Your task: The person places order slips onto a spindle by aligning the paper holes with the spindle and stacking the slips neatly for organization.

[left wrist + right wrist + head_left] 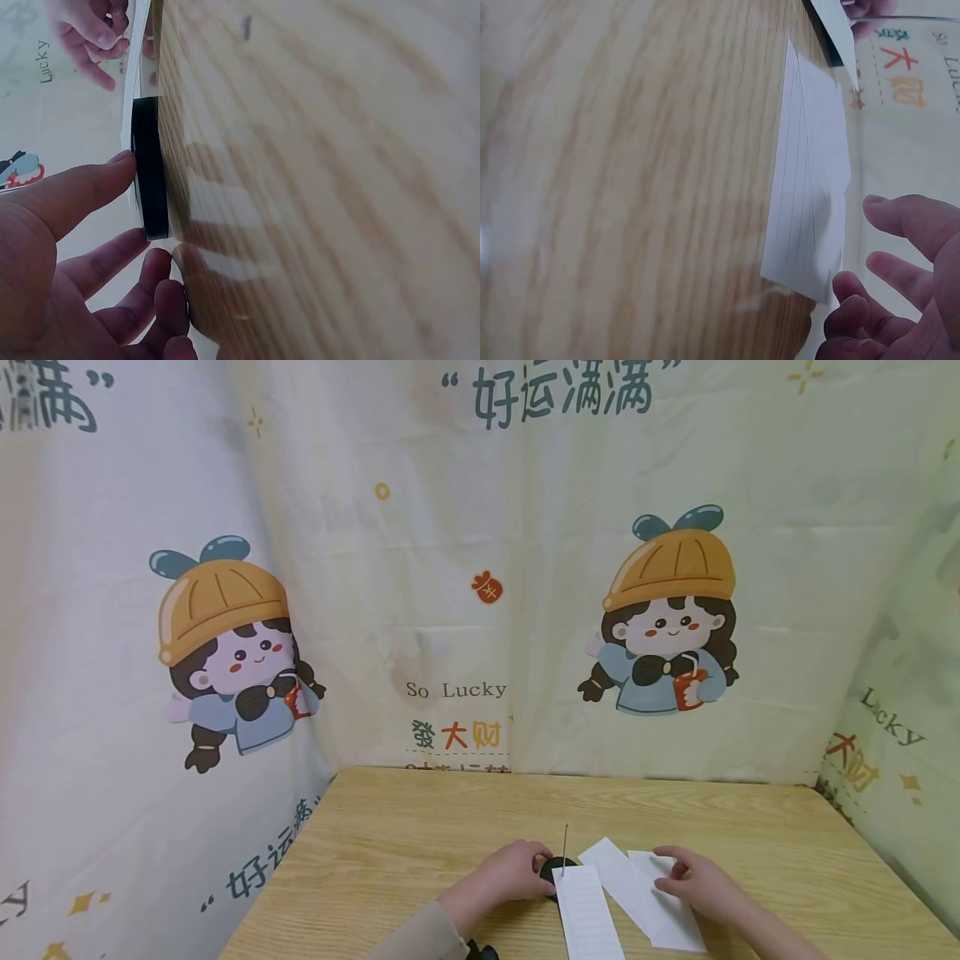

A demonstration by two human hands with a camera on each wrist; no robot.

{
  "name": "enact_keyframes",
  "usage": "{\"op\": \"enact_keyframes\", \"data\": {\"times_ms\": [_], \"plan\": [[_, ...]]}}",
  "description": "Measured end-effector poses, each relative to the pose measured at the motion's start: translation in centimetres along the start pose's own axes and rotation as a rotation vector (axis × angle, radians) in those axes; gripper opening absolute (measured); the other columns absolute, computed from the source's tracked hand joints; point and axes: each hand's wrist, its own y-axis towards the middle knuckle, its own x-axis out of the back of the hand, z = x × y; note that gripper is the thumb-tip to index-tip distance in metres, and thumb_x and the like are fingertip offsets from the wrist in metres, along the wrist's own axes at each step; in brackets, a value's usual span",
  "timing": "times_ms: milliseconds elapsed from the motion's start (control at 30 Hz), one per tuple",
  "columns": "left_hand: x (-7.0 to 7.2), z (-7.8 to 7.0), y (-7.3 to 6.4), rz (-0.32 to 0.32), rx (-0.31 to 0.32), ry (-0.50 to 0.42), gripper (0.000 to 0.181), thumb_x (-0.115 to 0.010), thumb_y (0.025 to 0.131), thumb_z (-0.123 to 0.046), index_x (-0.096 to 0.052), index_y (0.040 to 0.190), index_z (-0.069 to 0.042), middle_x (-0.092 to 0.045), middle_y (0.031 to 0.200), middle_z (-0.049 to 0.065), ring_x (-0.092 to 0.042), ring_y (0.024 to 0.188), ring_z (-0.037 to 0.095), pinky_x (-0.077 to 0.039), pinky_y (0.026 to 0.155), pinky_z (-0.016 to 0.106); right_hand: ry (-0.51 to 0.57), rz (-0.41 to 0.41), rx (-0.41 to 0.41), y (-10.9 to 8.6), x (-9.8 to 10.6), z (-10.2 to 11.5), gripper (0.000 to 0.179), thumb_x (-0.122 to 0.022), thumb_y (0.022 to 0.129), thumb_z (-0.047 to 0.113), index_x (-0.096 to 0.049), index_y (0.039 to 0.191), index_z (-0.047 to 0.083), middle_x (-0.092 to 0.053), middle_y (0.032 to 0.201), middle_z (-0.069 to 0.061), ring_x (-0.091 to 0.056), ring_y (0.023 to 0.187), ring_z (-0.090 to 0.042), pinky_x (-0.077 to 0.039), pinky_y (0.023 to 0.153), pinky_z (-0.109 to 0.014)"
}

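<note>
Wood-grain table (405, 827), light tan, faint sheen. Pale printed curtain (450, 543) hangs behind and down both sides, with creases; shows cartoon figures in orange caps, "So Lucky" and Chinese lettering.

Black round base (551, 866) sits flat on the table, thin metal spike (566, 842) standing up from it. Lined paper strip (588, 914) lies over part of the base, spike meeting it near its top edge, rest running toward the person. Two white slips, inner slip (618, 881) and outer slip (663, 902), lie overlapped on the table just right of that.

Left hand (513, 870) comes in low, sleeve (423, 935) partway up the forearm; thumb on top of the base, index at its edge, so base is pinched. Right hand (697, 881) hovers over the outer slip, palm side facing left, thumb and fingers apart, nothing gripped.
</note>
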Motion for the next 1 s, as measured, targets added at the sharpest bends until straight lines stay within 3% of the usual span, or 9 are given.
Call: {"op": "enact_keyframes", "data": {"times_ms": [267, 567, 800, 1000], "plan": [[0.2, -0.1, 0.1, 0.018, -0.008, -0.017, 0.045, -0.084, 0.078, -0.031, -0.069, 0.117, -0.017, -0.056, 0.084, -0.005, -0.05, 0.078, 0.013, -0.045, 0.077, 0.032, -0.009, -0.013, 0.003, 0.6, 0.3, -0.7, 0.055, -0.079, 0.084, 0.021, -0.059, 0.13, 0.001, -0.054, 0.084, -0.003, -0.047, 0.071, -0.018, -0.038, 0.059, -0.027], [0.2, -0.1, 0.1, 0.027, 0.001, -0.036, 0.044, -0.084, 0.079, -0.03, -0.068, 0.118, -0.016, -0.054, 0.083, -0.005, -0.049, 0.076, 0.013, -0.044, 0.073, 0.032, -0.032, 0.019, 0.025, 1.8, 0.0, 0.4, 0.052, -0.079, 0.084, 0.022, -0.061, 0.129, 0.003, -0.053, 0.084, -0.003, -0.043, 0.064, -0.016, -0.038, 0.056, -0.027], [0.0, 0.2, 0.3, 0.029, 0.009, -0.037, 0.044, -0.084, 0.079, -0.031, -0.068, 0.118, -0.018, -0.054, 0.084, -0.005, -0.049, 0.076, 0.013, -0.044, 0.073, 0.032, -0.036, 0.096, 0.137, 2.8, -0.1, 2.2, 0.051, -0.077, 0.085, 0.021, -0.061, 0.129, 0.0, -0.055, 0.087, -0.005, -0.046, 0.069, -0.019, -0.04, 0.058, -0.029], [-0.1, 0.3, 0.3, 0.032, 0.01, -0.029, 0.044, -0.084, 0.079, -0.033, -0.068, 0.118, -0.019, -0.054, 0.084, -0.006, -0.049, 0.076, 0.013, -0.043, 0.072, 0.031, -0.09, 0.106, 0.216, 3.8, -0.7, 2.7, 0.051, -0.08, 0.082, 0.022, -0.063, 0.126, 0.002, -0.059, 0.093, -0.008, -0.05, 0.077, -0.019, -0.044, 0.065, -0.032]]}}
